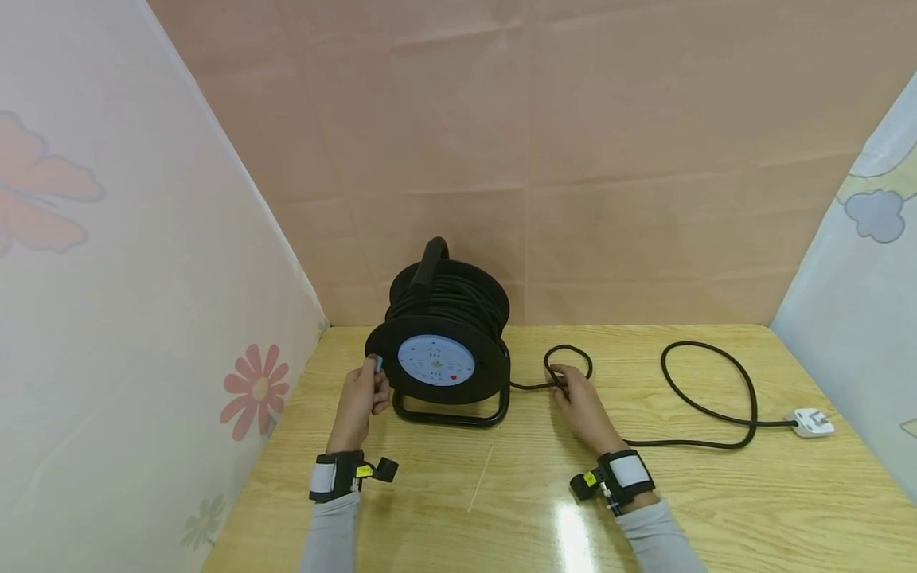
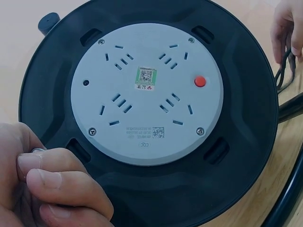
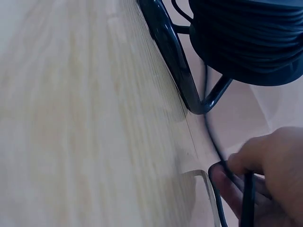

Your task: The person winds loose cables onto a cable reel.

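Observation:
A black cable reel [image 1: 494,374] stands on its tubular frame, its round pale socket panel [image 2: 147,123] carrying a red button. Black cable is wound thickly around its drum [image 3: 251,42]. At the reel's left rim, my left hand [image 1: 364,391] grips a small light-coloured knob [image 1: 378,364], which the curled fingers mostly hide in the left wrist view. To the right of the reel, my right hand [image 1: 582,406] holds the loose cable [image 1: 530,387] between thumb and fingers. A loop of that cable stands up just behind the fingers.
Past my right hand the cable runs across the wooden table [image 1: 430,493] in a wide loop [image 1: 748,390] to a white plug [image 1: 813,422] near the right edge. A brown papered wall [image 1: 609,199] rises behind, with patterned walls on both sides.

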Demonstrator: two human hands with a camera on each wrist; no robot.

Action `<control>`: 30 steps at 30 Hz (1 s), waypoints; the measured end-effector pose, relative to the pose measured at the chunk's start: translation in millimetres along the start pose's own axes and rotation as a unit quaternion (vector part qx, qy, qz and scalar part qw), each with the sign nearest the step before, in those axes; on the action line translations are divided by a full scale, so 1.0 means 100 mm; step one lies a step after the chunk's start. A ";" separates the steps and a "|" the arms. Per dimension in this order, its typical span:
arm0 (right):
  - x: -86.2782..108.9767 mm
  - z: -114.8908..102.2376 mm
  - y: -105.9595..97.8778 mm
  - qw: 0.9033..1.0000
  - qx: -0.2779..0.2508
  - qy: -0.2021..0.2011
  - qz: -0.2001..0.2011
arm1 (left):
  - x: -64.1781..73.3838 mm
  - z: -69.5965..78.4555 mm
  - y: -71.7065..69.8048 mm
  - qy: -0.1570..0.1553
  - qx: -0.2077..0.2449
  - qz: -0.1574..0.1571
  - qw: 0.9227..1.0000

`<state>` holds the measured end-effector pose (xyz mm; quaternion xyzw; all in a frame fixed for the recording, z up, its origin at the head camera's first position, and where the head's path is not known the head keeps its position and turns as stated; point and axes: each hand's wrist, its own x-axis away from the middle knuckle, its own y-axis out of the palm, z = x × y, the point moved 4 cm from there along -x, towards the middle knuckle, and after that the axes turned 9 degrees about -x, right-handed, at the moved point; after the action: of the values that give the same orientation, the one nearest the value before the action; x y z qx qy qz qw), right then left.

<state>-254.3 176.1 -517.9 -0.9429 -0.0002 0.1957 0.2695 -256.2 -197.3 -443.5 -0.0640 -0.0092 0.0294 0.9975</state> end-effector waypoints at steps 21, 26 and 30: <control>0.05 0.00 -0.14 0.989 0.133 -0.003 0.067 | 0.01 0.11 0.02 0.011 0.004 0.001 1.000; 0.04 0.00 -0.17 0.986 0.148 -0.001 0.073 | 0.01 0.12 0.02 0.010 0.008 0.006 1.000; 0.04 -0.01 -0.19 0.986 0.144 -0.005 0.079 | 0.00 0.13 0.02 0.012 0.014 0.006 1.000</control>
<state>-248.4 192.0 -508.4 -0.8905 0.1012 0.2186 0.3860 -256.8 -193.2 -430.6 -0.0506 0.0040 0.0347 0.9981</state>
